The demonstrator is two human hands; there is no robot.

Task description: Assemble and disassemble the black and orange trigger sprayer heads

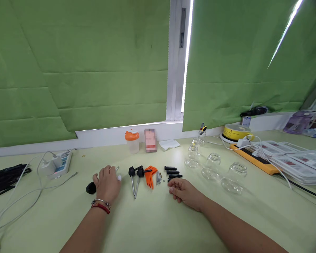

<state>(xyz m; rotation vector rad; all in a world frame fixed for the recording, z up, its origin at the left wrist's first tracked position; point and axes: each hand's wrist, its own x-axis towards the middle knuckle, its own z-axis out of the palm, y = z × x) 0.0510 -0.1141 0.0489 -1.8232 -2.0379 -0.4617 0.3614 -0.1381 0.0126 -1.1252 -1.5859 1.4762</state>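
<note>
My left hand (108, 183) rests palm down over a black-ended part (91, 188) with a metal rod tip showing past the fingers; its grip is partly hidden. To its right lie two black-headed metal rods (136, 181), a fan of orange pieces (150, 176), several screws (158, 177) and several black spring-like pieces (173, 173). My right hand (179, 189) lies beside the nearest black piece, fingers curled together, with their contents too small to make out. Several clear glass jars (211, 167) stand to the right.
An orange-lidded cup (132, 142), a pink box (150, 140) and white paper (169, 144) sit by the wall. Left are a power strip (63, 165), cables and black strips (7, 178). Right are a yellow tin (236, 132), an orange-edged device (255, 160) and stacked clear packs (296, 165).
</note>
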